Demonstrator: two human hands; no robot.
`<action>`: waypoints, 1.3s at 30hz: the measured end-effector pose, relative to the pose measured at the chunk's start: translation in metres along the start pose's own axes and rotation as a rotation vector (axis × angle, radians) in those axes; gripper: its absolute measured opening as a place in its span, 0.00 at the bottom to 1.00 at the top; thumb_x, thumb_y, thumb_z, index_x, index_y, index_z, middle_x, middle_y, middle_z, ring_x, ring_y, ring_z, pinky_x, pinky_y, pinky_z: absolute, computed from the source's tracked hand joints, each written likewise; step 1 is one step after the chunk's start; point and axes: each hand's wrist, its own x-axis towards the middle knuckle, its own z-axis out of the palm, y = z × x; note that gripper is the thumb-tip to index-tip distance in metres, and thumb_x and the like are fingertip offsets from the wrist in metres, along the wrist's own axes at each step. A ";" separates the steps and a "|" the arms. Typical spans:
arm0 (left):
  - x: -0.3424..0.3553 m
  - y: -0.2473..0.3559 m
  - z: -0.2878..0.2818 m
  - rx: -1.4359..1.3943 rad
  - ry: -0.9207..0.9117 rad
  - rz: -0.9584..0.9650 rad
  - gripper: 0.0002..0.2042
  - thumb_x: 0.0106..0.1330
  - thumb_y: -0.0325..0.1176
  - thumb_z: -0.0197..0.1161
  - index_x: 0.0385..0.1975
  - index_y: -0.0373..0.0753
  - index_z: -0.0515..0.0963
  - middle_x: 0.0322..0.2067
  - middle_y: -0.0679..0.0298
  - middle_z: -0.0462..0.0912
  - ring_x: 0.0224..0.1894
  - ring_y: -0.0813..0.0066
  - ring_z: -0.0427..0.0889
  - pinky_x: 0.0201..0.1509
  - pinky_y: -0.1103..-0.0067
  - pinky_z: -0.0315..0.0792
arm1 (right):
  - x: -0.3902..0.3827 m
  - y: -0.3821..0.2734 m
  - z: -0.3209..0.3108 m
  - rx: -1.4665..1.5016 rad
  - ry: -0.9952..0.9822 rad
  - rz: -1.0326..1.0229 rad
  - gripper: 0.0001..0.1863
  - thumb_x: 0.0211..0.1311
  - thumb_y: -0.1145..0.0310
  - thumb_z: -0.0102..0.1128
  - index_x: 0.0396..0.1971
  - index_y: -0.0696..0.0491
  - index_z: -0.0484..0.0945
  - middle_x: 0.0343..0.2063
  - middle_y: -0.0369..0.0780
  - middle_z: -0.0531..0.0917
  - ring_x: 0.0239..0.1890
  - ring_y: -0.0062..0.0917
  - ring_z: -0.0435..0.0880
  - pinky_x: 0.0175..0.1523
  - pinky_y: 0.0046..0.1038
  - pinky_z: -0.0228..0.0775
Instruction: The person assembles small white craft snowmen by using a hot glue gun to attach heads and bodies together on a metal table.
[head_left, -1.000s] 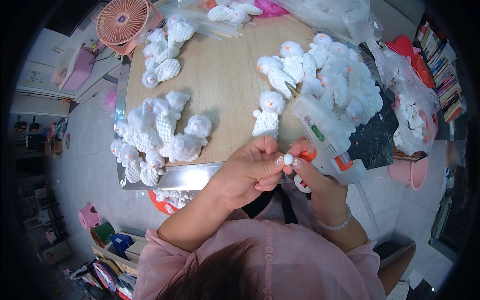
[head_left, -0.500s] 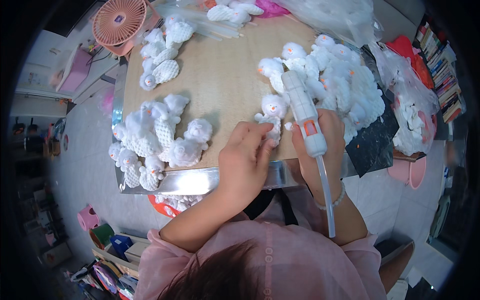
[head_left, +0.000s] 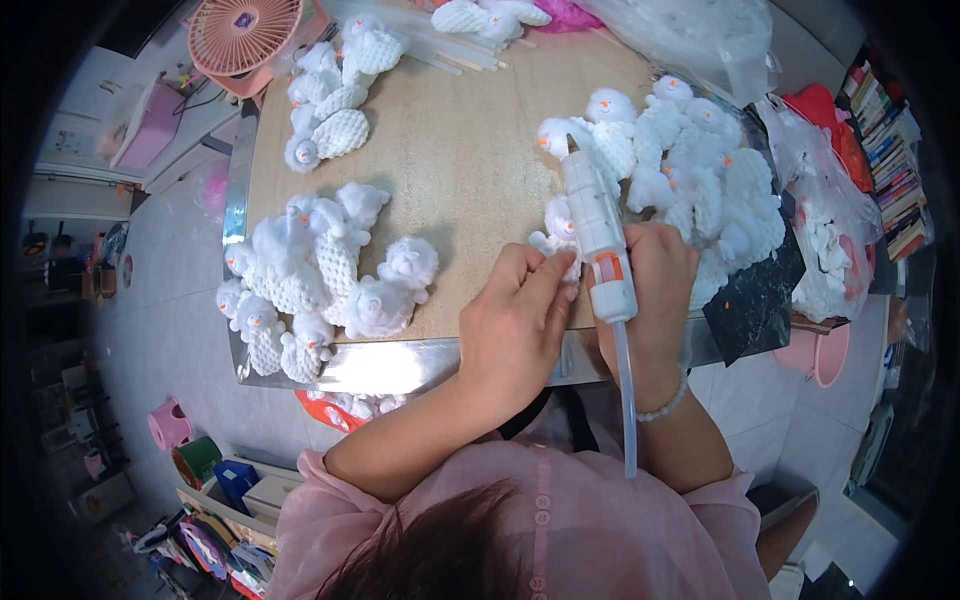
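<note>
My left hand (head_left: 508, 335) is closed at the front of the table, its thumb and fingers pinching the body of a small white plush snowman (head_left: 560, 218) with an orange nose. My right hand (head_left: 658, 290) is wrapped round a white glue gun (head_left: 596, 215) with an orange part. The gun's nozzle points to the far side, above the snowman pile on the right. From its rear end a long clear glue stick (head_left: 628, 400) hangs toward me. The gun covers part of the snowman and hides some of my right fingers.
A big pile of white snowmen (head_left: 700, 165) lies on the right of the wooden table (head_left: 460, 160). More snowmen (head_left: 320, 250) lie left, with others (head_left: 340, 95) behind. Clear sticks (head_left: 455, 50), a pink fan (head_left: 245, 35) and plastic bags (head_left: 680, 40) are at the far side.
The glue gun has swung more upright and its nozzle now shows. My left hand has shifted slightly right, and its fingers cover more of the snowman's body. The whole view has shifted a little.
</note>
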 end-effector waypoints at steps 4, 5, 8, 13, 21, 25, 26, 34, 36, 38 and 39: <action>-0.001 -0.001 0.002 -0.005 -0.003 -0.006 0.10 0.57 0.27 0.60 0.39 0.36 0.77 0.31 0.61 0.72 0.25 0.65 0.76 0.26 0.73 0.72 | -0.001 -0.002 0.004 0.023 0.010 0.030 0.12 0.46 0.73 0.60 0.32 0.56 0.71 0.31 0.43 0.73 0.37 0.38 0.70 0.42 0.34 0.58; -0.001 0.000 0.002 -0.005 -0.004 -0.008 0.10 0.57 0.27 0.60 0.39 0.36 0.77 0.31 0.61 0.72 0.25 0.64 0.76 0.26 0.73 0.72 | -0.003 -0.002 0.004 0.050 -0.001 0.059 0.12 0.47 0.73 0.60 0.33 0.56 0.71 0.32 0.43 0.73 0.37 0.38 0.70 0.42 0.34 0.58; -0.001 0.002 0.002 -0.011 -0.038 -0.048 0.10 0.54 0.22 0.61 0.38 0.33 0.76 0.31 0.58 0.72 0.27 0.64 0.76 0.29 0.76 0.71 | -0.005 -0.003 0.003 0.115 -0.026 0.139 0.11 0.50 0.73 0.59 0.34 0.57 0.72 0.32 0.43 0.74 0.37 0.38 0.70 0.42 0.33 0.60; -0.004 -0.002 -0.001 0.004 0.016 0.021 0.10 0.56 0.27 0.61 0.38 0.36 0.76 0.31 0.62 0.72 0.24 0.65 0.76 0.25 0.74 0.70 | -0.010 -0.003 0.001 0.099 -0.060 0.263 0.11 0.54 0.74 0.58 0.37 0.59 0.74 0.33 0.41 0.76 0.36 0.30 0.73 0.42 0.30 0.65; -0.013 0.000 -0.012 0.184 0.079 0.145 0.11 0.51 0.26 0.66 0.35 0.37 0.77 0.29 0.62 0.72 0.22 0.69 0.74 0.23 0.78 0.68 | -0.032 0.008 -0.027 0.422 0.128 0.407 0.16 0.55 0.75 0.58 0.44 0.59 0.69 0.37 0.43 0.81 0.37 0.28 0.79 0.44 0.27 0.69; -0.011 -0.006 0.000 0.295 0.060 0.202 0.11 0.50 0.26 0.66 0.34 0.37 0.77 0.29 0.61 0.73 0.22 0.68 0.75 0.23 0.76 0.70 | -0.043 0.009 -0.034 0.355 0.105 0.374 0.16 0.55 0.76 0.57 0.45 0.60 0.69 0.37 0.43 0.81 0.36 0.27 0.79 0.45 0.27 0.69; -0.011 -0.008 0.002 0.316 0.068 0.228 0.10 0.50 0.26 0.65 0.33 0.37 0.77 0.29 0.61 0.74 0.23 0.67 0.76 0.24 0.76 0.70 | -0.044 0.008 -0.036 0.361 0.102 0.391 0.16 0.55 0.76 0.57 0.45 0.60 0.69 0.36 0.43 0.81 0.35 0.27 0.79 0.46 0.27 0.69; -0.016 0.010 -0.048 0.314 0.230 0.285 0.09 0.48 0.22 0.65 0.29 0.35 0.77 0.29 0.60 0.75 0.24 0.66 0.77 0.25 0.76 0.71 | -0.059 -0.002 -0.047 0.662 0.138 0.632 0.16 0.58 0.75 0.56 0.47 0.60 0.72 0.41 0.41 0.78 0.41 0.25 0.75 0.46 0.25 0.67; -0.019 0.016 -0.075 0.405 0.335 0.282 0.09 0.47 0.21 0.66 0.28 0.35 0.77 0.29 0.59 0.76 0.24 0.67 0.77 0.25 0.77 0.71 | -0.063 0.007 -0.045 0.554 0.144 0.488 0.16 0.58 0.75 0.55 0.48 0.61 0.71 0.41 0.42 0.78 0.41 0.27 0.75 0.46 0.25 0.68; -0.022 0.008 -0.100 0.516 0.500 0.211 0.10 0.44 0.22 0.65 0.29 0.38 0.78 0.27 0.62 0.76 0.23 0.68 0.77 0.24 0.77 0.71 | -0.068 0.012 -0.042 0.477 0.133 0.401 0.16 0.59 0.76 0.54 0.47 0.63 0.71 0.42 0.44 0.78 0.42 0.29 0.76 0.47 0.25 0.68; -0.025 0.010 -0.117 0.544 0.510 0.130 0.11 0.44 0.21 0.65 0.29 0.38 0.78 0.27 0.62 0.76 0.23 0.67 0.77 0.24 0.77 0.71 | -0.068 0.011 -0.042 0.469 0.135 0.391 0.16 0.59 0.76 0.54 0.47 0.64 0.71 0.42 0.44 0.77 0.42 0.29 0.76 0.47 0.26 0.68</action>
